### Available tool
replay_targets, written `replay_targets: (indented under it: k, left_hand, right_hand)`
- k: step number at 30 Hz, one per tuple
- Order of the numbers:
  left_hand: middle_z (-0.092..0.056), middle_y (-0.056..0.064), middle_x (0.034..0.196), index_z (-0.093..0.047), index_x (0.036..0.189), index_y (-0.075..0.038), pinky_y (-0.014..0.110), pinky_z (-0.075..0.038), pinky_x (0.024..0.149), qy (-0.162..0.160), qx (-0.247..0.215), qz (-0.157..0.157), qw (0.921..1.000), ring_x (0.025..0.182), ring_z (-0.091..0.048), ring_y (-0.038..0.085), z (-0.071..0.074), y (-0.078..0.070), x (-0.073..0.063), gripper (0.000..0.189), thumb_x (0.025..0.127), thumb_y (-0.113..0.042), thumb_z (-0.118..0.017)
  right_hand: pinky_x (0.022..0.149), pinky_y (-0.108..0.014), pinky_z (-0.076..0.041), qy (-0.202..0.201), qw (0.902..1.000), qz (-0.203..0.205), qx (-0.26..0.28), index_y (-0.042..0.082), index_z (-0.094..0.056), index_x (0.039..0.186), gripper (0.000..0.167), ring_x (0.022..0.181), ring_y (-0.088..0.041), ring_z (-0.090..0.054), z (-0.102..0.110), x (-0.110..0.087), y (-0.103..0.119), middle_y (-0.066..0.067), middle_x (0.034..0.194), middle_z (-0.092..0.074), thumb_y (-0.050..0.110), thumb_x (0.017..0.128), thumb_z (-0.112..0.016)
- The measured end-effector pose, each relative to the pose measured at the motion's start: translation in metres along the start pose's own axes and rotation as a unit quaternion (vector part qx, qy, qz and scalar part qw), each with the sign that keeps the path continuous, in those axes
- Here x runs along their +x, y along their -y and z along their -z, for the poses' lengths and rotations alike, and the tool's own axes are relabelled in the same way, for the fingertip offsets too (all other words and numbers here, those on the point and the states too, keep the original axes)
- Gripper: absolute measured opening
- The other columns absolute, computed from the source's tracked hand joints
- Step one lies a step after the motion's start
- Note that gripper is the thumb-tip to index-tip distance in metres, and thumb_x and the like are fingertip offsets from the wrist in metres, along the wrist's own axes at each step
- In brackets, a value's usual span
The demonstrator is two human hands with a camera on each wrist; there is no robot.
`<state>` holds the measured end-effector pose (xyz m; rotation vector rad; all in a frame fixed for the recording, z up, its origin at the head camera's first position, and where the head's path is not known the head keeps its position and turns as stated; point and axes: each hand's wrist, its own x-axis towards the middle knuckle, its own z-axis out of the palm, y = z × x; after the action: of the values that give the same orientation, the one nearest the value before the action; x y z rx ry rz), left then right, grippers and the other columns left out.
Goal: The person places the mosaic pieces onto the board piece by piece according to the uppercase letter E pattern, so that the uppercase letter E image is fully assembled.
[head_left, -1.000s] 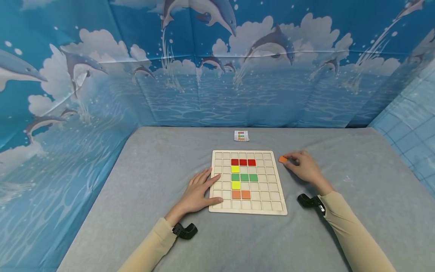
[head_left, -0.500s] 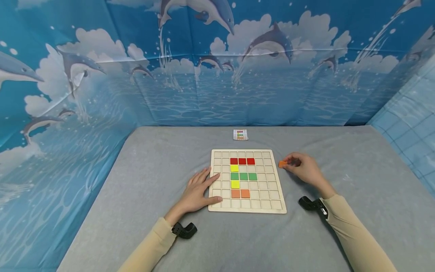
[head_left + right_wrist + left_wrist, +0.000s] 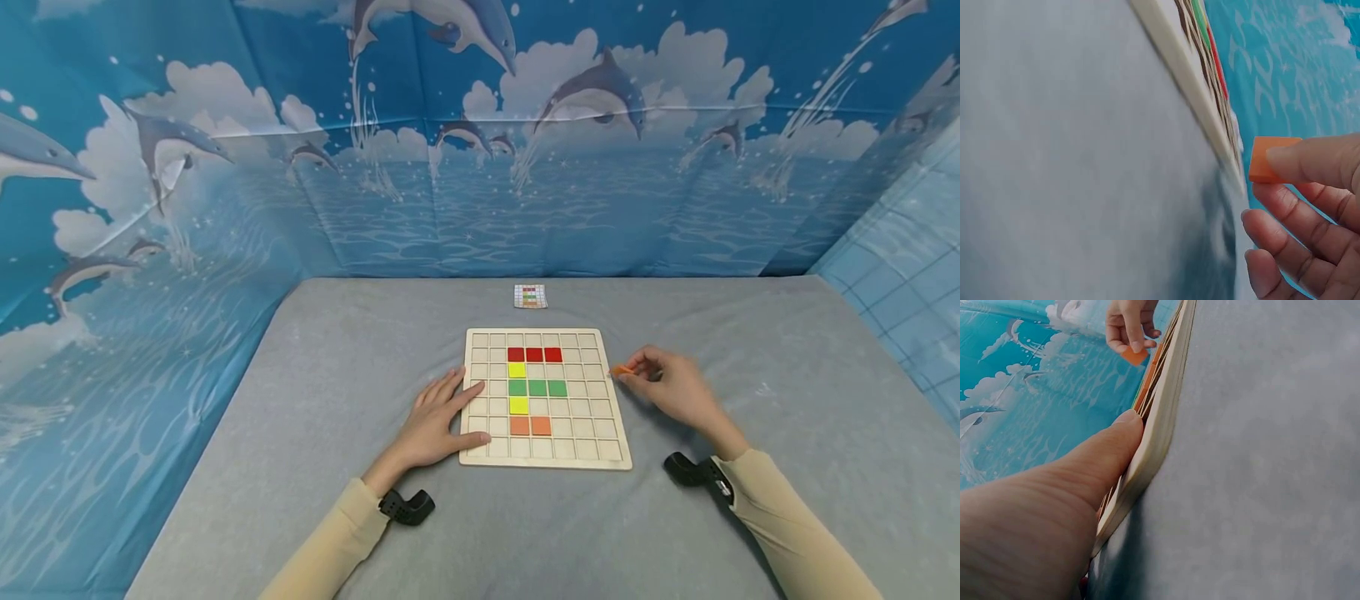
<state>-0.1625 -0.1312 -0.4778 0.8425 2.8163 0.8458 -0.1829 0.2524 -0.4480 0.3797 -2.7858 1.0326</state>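
A square wooden grid board (image 3: pixel 577 457) lies on the grey cloth. Set in its cells are red tiles (image 3: pixel 534 355), yellow tiles (image 3: pixel 517 405), green tiles (image 3: pixel 537 388) and two orange tiles (image 3: pixel 520 426) side by side near the front. My left hand (image 3: pixel 427 427) rests on the board's left edge, fingers spread, with the thumb on the near left cells. Off the right edge, my right hand (image 3: pixel 675 390) pinches a loose orange tile (image 3: pixel 1261 160) between thumb and fingers. In the left wrist view that tile (image 3: pixel 1135 356) shows above the board.
Behind the board lies a small printed card (image 3: pixel 530 297) with a coloured grid pattern. A grey cloth (image 3: pixel 360 350) covers the table. At the back hangs a blue dolphin-print curtain (image 3: pixel 480 217). Each wrist wears a black camera mount (image 3: pixel 408 507).
My right hand has moved toward me along the board's right side, keeping the orange tile pinched. The left hand stays in place on the board. The head view has shifted slightly.
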Motion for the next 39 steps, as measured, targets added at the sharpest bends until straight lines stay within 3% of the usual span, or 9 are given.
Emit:
replay_targets:
  k: [5,11,21,33,39]
  left_hand:
    - [-0.013,0.008,0.157,-0.034,0.149,-0.022,0.047,-0.005,0.11,-0.002,0.001,0.0,1.0,0.143,-0.006,0.024,0.001,0.0,0.0,0.079,0.084,-0.057,-0.062]
    - [-0.014,0.009,0.157,-0.035,0.149,-0.022,0.047,-0.006,0.11,-0.004,0.001,-0.004,1.0,0.143,-0.006,0.024,0.001,0.0,0.001,0.079,0.084,-0.058,-0.062]
    - [-0.013,0.008,0.157,-0.034,0.149,-0.023,0.047,-0.005,0.111,0.001,0.003,0.0,1.0,0.143,-0.006,0.024,0.001,-0.001,0.0,0.079,0.085,-0.058,-0.061]
    - [-0.014,0.008,0.157,-0.034,0.149,-0.023,0.046,-0.006,0.111,-0.001,0.006,-0.001,1.0,0.143,-0.006,0.024,0.0,0.0,0.001,0.079,0.084,-0.058,-0.061]
    - [-0.015,0.009,0.157,-0.035,0.149,-0.021,0.048,-0.006,0.11,-0.004,-0.001,-0.002,1.0,0.143,-0.007,0.025,0.001,-0.002,0.0,0.079,0.084,-0.057,-0.062]
  right_hand:
    - [0.053,-0.028,-0.043,0.018,0.9993,0.027,0.02,0.01,-0.065,0.091,0.012,0.067,-0.015,-0.056,-0.006,-0.007,0.016,0.002,0.077,-0.062,0.011,0.084,-0.074]
    - [0.057,-0.025,-0.045,0.068,0.9952,0.049,0.051,0.012,-0.064,0.092,0.016,0.066,-0.011,-0.055,-0.016,-0.014,0.033,0.007,0.076,-0.06,0.01,0.082,-0.076]
    - [0.058,-0.025,-0.045,0.132,0.9851,0.079,0.078,0.018,-0.062,0.085,0.017,0.065,-0.009,-0.053,-0.03,-0.019,0.053,0.01,0.073,-0.058,0.012,0.081,-0.077]
    - [0.055,-0.024,-0.043,0.143,0.9799,0.105,0.091,0.021,-0.062,0.083,0.015,0.062,-0.007,-0.052,-0.041,-0.019,0.059,0.011,0.071,-0.057,0.015,0.084,-0.075]
    - [0.054,-0.024,-0.042,0.148,0.9812,0.09,0.086,0.02,-0.062,0.082,0.015,0.061,-0.008,-0.051,-0.043,-0.02,0.06,0.011,0.07,-0.056,0.012,0.083,-0.075]
